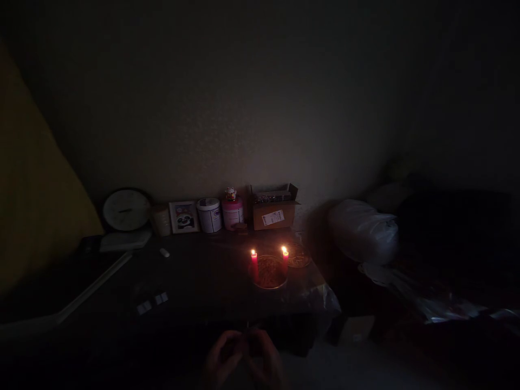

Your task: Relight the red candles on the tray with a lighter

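The room is very dark. My left hand (221, 355) and my right hand (266, 355) meet low in the view, in front of the table's near edge, fingers curled together. Something small may sit between them, but I cannot make it out. Beyond them, two lit red candles (254, 264) (285, 259) stand on the dark table (195, 281), on either side of a round metal plate (268, 272). A second small plate (299, 255) lies just behind the right candle.
Along the wall stand a round clock (126, 209), a panda picture (184, 216), a white tub (209, 215), a pink jar (233, 211) and a cardboard box (274, 214). A white plastic bag (363, 229) lies right of the table. Small white pieces (152, 303) lie near the front.
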Demonstrator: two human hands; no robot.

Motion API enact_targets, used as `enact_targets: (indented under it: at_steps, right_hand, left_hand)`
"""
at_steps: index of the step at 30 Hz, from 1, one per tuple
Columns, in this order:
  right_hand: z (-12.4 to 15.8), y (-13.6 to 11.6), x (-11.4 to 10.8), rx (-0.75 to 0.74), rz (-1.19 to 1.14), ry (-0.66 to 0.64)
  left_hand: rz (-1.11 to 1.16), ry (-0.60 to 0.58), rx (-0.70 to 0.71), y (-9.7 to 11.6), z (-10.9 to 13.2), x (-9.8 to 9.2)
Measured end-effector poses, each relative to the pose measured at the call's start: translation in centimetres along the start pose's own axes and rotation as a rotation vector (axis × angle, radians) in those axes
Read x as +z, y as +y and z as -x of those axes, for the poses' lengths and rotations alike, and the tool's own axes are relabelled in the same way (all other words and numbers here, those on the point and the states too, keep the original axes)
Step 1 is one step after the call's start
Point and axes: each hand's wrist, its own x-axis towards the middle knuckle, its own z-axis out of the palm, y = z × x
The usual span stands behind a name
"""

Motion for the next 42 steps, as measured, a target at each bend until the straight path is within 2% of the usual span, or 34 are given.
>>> enact_targets:
  at_steps: [5,13,16,20,25,32,37,42]
  right_hand:
    - [-0.1,0.3,0.1,0.015,0.009,-0.002]
    - [-0.1,-1.0,-0.2,0.063,0.039,-0.013]
    - [-0.1,-1.1,-0.2,0.07,0.038,-0.002]
    - [0.0,-1.4,-0.5,0.078,-0.003,-0.025]
    - [-0.1,-3.2,-0.9,0.134,-0.15,-0.021]
    - [-0.5,-4.7,-1.3,0.194,-0.286,0.004]
    - [-0.5,-5.2,-1.4,0.181,-0.323,-0.007]
    - [-0.5,-4.9,-1.1,0.177,-0.313,-0.008]
  left_hand:
    - [-0.025,-0.027,0.027,-0.3,0.1,-0.2]
    - [0.008,-0.017,0.025,-1.3,-0.4,-0.6]
    - [0.041,-0.001,-0.021,-1.1,-0.6,-0.5]
    - [0.103,0.082,-0.111,-0.5,-0.7,-0.6]
    - [0.071,0.039,0.009,-0.5,-0.8,-1.3]
    - [0.311,0.183,-0.05,-2.7,-1.6,-1.7]
    - [0.353,0.141,-0.048,-3.3,-1.8,-1.4]
    - [0.334,0.101,-0.053,-2.2,-1.4,-1.0]
